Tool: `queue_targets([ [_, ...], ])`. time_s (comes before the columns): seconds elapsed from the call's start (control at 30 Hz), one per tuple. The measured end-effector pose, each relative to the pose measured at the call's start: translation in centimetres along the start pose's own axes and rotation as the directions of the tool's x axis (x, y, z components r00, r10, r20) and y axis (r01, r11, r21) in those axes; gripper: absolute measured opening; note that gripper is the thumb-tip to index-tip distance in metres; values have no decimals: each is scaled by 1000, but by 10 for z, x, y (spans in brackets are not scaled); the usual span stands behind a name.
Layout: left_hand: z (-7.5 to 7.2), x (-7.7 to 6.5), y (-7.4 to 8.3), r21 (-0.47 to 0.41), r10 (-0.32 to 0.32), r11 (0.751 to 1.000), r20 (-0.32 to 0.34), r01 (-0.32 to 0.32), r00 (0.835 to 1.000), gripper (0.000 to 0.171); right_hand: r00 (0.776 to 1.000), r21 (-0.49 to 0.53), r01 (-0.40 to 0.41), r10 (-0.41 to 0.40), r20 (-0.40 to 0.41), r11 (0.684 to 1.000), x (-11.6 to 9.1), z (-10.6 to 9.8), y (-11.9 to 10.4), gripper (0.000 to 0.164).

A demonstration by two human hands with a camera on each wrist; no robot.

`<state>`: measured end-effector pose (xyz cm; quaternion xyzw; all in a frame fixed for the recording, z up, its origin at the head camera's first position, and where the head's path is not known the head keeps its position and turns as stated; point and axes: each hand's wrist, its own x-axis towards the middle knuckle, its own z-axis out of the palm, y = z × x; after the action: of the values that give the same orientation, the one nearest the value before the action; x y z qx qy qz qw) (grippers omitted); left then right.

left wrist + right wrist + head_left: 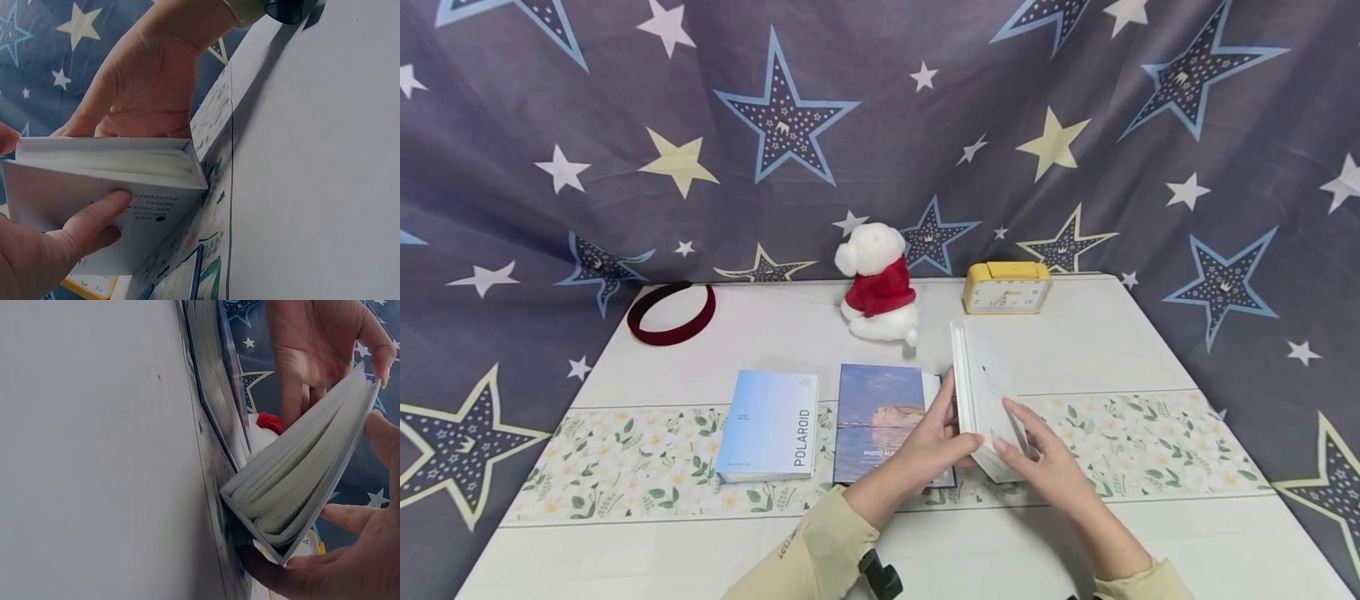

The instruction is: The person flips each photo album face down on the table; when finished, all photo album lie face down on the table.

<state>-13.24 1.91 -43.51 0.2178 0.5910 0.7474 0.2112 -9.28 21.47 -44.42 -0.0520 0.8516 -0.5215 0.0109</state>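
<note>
Both hands hold a white photo album [988, 375] that stands on edge, tilted, at the right of the albums on the table. My left hand [925, 450] grips it from the left, thumb by its white edge and fingers partly hidden behind it. On the other side my right hand [1060, 475] holds the cover, thumb on its face. Loose pages [294, 481] spread between the covers in the right wrist view. Small print marks the cover [56, 194] in the left wrist view. Beside my left hand lies a blue photo album [876, 408] with a seaside cliff picture.
A pale blue POLAROID album [767, 425] lies left of it. Farther back are a dark red headband [672, 337], a white plush toy [880, 296] in a red top and a yellow clock [1007, 289]. A star-patterned curtain [820, 208] hangs behind the table.
</note>
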Motion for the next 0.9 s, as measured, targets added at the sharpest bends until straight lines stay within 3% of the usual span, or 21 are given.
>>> queue_targets([
  [0.17,-1,0,0,-21,15,1000,17,-15,1000,92,999,-20,-17,18,35,1000,-1,-4,3,65],
  [0.37,-1,-2,1,-64,-14,998,24,16,1000,97,999,-20,0,1,53,1000,-3,-8,7,67],
  [0.53,-2,-3,0,-94,-28,995,27,30,999,103,999,-53,-24,26,24,998,-4,-10,9,68],
  [0.73,-5,-2,-1,-32,0,999,38,1,999,97,1000,-131,3,-7,-29,991,-6,-15,8,66],
  [0.9,-7,-2,-4,-27,-24,999,54,25,998,91,996,-246,-57,39,-76,968,-8,-17,5,73],
])
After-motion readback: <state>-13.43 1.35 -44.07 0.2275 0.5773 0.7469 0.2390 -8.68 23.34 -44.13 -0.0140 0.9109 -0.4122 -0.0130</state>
